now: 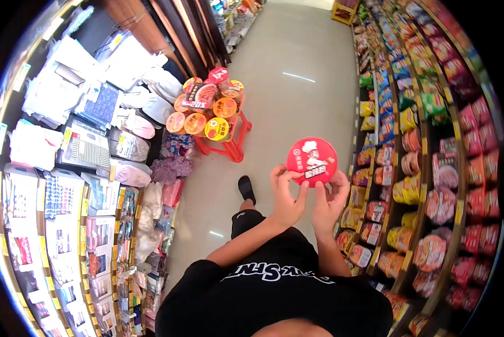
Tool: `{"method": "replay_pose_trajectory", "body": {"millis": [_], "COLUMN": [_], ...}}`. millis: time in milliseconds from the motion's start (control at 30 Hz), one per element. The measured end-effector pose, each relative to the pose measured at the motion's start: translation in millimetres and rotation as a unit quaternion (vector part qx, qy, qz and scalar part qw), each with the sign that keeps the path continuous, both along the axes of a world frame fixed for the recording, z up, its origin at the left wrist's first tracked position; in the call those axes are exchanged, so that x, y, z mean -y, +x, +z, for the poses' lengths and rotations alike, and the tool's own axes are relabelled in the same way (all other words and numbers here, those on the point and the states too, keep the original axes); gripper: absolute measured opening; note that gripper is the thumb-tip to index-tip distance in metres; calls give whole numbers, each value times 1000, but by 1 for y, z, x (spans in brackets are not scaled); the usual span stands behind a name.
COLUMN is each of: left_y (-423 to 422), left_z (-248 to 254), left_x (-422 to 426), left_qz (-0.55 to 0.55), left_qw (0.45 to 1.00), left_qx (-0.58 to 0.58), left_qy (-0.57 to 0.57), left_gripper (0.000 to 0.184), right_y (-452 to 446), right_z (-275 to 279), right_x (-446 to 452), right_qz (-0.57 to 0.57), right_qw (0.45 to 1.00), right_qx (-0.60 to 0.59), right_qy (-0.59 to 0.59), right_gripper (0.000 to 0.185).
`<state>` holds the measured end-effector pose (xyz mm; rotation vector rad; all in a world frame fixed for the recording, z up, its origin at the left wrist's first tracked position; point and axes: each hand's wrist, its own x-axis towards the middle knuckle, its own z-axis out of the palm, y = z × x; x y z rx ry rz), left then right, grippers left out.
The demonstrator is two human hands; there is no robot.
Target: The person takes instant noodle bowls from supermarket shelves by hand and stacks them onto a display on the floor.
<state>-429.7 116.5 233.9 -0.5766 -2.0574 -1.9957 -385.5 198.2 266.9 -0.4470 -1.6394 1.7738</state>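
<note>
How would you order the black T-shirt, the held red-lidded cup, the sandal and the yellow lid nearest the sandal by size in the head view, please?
1. Black T-shirt
2. Red-lidded cup
3. Sandal and yellow lid: too alike to rank; the sandal looks longer but narrower.

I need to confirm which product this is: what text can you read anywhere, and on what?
"酸辣粉": round red lid in the hands; its smaller characters are unclear.
"20%": dark sign among the tubs.
Black shirt: white lettering, not reliably readable.
Shelf labels, packets: too small or blurred.
</note>
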Motion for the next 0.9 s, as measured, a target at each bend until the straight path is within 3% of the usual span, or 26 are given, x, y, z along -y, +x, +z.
{"method": "replay_pose_trajectory", "body": {"millis": [67, 167, 267, 300, 400, 533, 667, 700, 800, 900], "left_y": [-46, -117, -181, -202, -258, -320, -379, -390, -424, -445], "left_z": [-10, -27, -42, -51, -68, -110, -152, -172, -206, -226], "left_x": [13, 36, 60, 64, 77, 79, 74, 69, 65, 64], "left_qz": [29, 60, 99, 95, 106, 107, 145, 171, 159, 182], "left_qw": [999, 997, 989, 991, 982, 978, 959, 957, 921, 905], "left_qx": [21, 39, 33, 43, 57, 113, 132, 149, 345, 383], "left_qy": [16, 6, -109, -80, -145, -138, -206, -182, -80, -44], "left_gripper": [33, 34, 34, 35, 36, 38, 38, 39, 37, 37], "right_y": [-49, -130, -203, -225, -284, -352, -428, -437, -481, -513], "right_z": [-6, -37, -64, -79, -97, -131, -192, -205, -233, -256], "right_x": [9, 12, 20, 20, 30, 29, 14, 11, 8, 3], "right_qz": [37, 89, 103, 121, 128, 134, 182, 198, 195, 231], "right_qw": [998, 990, 978, 971, 951, 928, 897, 888, 861, 852], "right_qx": [24, 108, 180, 199, 219, 261, 310, 320, 368, 384], "right_qy": [-40, -1, -25, -47, -178, -230, -257, -265, -292, -270], "right_gripper": [52, 49, 39, 40, 39, 37, 35, 35, 34, 32]}}
